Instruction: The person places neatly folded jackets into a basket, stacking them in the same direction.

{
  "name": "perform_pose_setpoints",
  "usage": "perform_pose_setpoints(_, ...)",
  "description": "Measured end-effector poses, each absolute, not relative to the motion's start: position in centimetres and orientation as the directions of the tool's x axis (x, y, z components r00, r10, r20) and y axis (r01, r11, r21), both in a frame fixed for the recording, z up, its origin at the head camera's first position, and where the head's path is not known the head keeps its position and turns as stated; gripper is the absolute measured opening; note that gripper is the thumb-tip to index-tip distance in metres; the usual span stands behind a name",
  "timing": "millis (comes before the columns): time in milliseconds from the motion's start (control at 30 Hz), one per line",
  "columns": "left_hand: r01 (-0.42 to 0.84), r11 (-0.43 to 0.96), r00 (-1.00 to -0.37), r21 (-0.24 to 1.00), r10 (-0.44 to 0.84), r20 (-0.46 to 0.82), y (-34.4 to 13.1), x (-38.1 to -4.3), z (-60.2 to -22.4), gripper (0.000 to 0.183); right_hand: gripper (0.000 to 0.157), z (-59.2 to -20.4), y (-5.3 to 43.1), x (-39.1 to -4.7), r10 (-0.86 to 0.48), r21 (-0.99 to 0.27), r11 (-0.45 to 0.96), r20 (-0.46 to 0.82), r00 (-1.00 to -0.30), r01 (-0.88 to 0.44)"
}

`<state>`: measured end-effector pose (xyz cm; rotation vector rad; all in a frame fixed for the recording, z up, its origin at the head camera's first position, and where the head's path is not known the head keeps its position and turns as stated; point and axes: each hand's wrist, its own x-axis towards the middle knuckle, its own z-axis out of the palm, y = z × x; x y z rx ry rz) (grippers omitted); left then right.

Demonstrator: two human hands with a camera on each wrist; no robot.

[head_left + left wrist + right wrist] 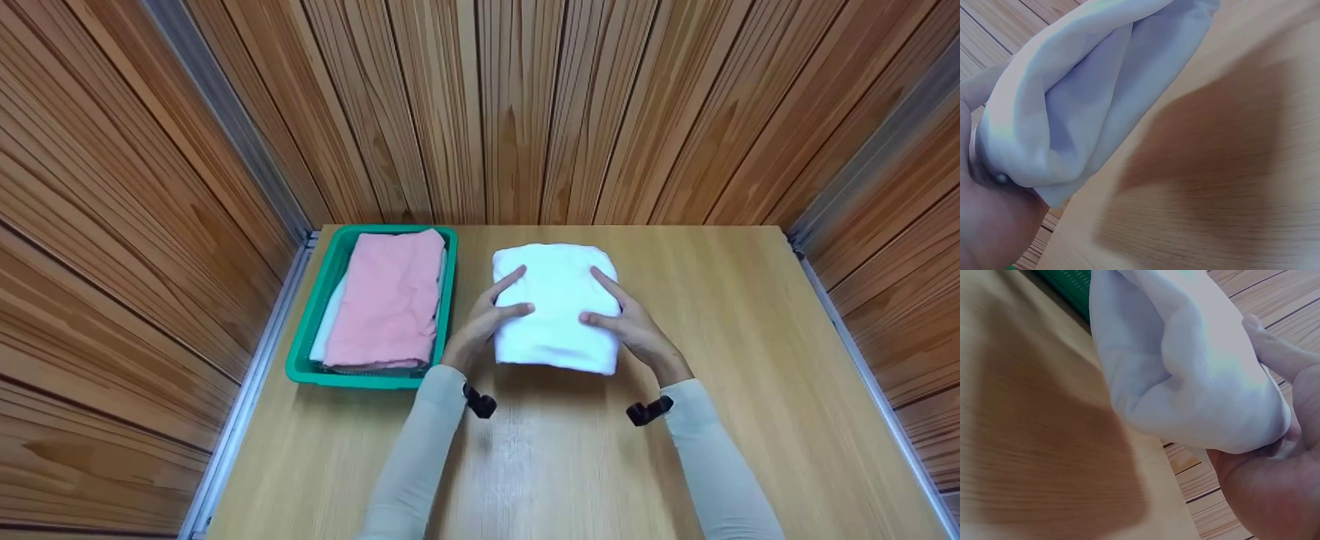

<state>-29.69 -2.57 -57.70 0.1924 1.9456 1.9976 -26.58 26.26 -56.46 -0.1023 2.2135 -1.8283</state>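
Note:
Between my two hands is a folded white cloth [556,330], lifted clear of the table with its shadow below. My left hand [484,324] grips its left side, thumb and a finger lying over the top face. On the opposite side my right hand [639,330] holds it the same way. Both wrist views show the loose inner folds of the white cloth [1089,95] at its near end; the other fingers are hidden beneath it.
Left of my hands stands a green plastic basket [301,358]. In it lies a folded pink cloth [390,300] on top of a pale one [328,322]. Wood-plank walls [517,112] enclose the wooden table [540,480], with metal rails [251,397] along its sides.

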Motion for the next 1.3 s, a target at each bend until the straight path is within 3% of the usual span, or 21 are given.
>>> perform_pose_setpoints(133, -0.112, -0.015, -0.934, 0.994, 0.342, -0.1, -3.0, -30.0, -57.4, 0.075, 0.095, -56.1, 25.8, -26.8, -0.218, -0.968, 0.229, -0.149, -0.965, 0.098)
perform_pose_setpoints(600, -0.211, -0.028, -0.926, 0.977, 0.325, -0.19, -5.2, -30.5, -56.0, 0.074, 0.094, -54.9, 23.7, -27.3, -0.218, -0.971, 0.229, -0.122, -0.968, 0.071)
perform_pose_setpoints(867, -0.112, 0.025, -0.942, 0.993, 0.315, -0.114, -6.7, -30.8, -55.6, 0.073, 0.094, -54.5, 22.2, -27.6, -0.228, -0.974, 0.222, -0.088, -0.97, 0.036)
perform_pose_setpoints(1300, -0.126, -0.016, -0.955, 0.992, 0.271, -0.117, -8.8, -30.8, -55.2, 0.069, 0.093, -53.5, 20.1, -28.2, -0.271, -0.982, 0.189, -0.068, -0.96, 0.016)
